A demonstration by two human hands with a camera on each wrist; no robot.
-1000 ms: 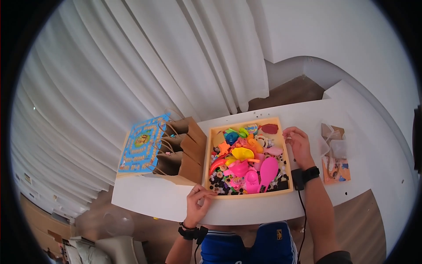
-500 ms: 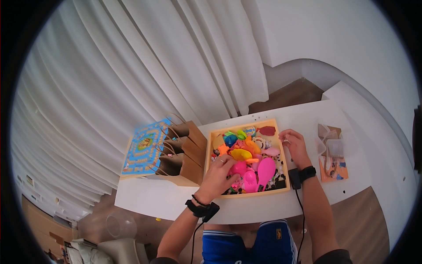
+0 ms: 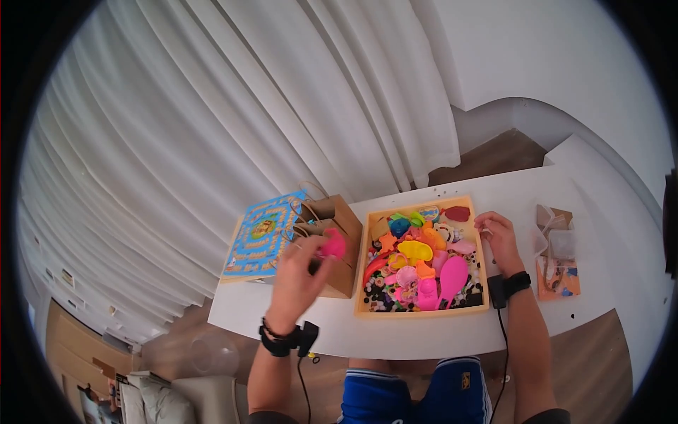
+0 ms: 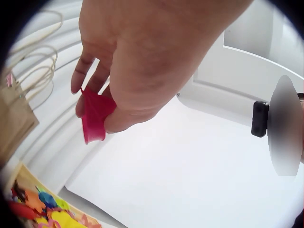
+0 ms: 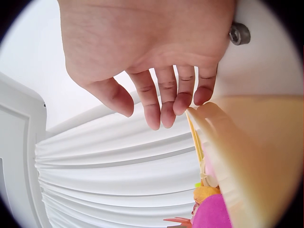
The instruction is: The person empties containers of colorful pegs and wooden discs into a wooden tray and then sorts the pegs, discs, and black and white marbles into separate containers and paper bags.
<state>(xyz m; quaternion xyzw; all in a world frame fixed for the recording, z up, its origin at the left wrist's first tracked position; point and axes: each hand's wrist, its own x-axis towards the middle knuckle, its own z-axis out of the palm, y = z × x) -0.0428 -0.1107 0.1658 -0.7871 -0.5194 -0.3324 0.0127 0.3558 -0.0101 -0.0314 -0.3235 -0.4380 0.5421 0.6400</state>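
Note:
Above the brown paper bags, my left hand (image 3: 296,272) pinches a hot-pink toy piece (image 3: 333,244) between thumb and fingers. In the left wrist view this pink piece (image 4: 96,116) looks hollow and cup-like with a flared rim; its exact kind is unclear. My right hand (image 3: 500,240) lies at the right side of the wooden tray (image 3: 422,313), fingers loosely bent and holding nothing. In the right wrist view the fingertips are right at the tray's rim (image 5: 209,128). Colourful plastic toys fill the tray, among them a pink spoon-shaped piece (image 3: 453,279) and a yellow piece (image 3: 415,250).
Several paper bags (image 3: 342,272) with handles stand left of the tray. Behind them is a blue game board (image 3: 261,230). At the right of the white table (image 3: 395,346) lie clear plastic containers (image 3: 561,244) and an orange printed packet (image 3: 558,277).
My left hand went from the tray's front left corner into the toys, then left over the bags with the pink piece. My right hand stays by the tray's right side.

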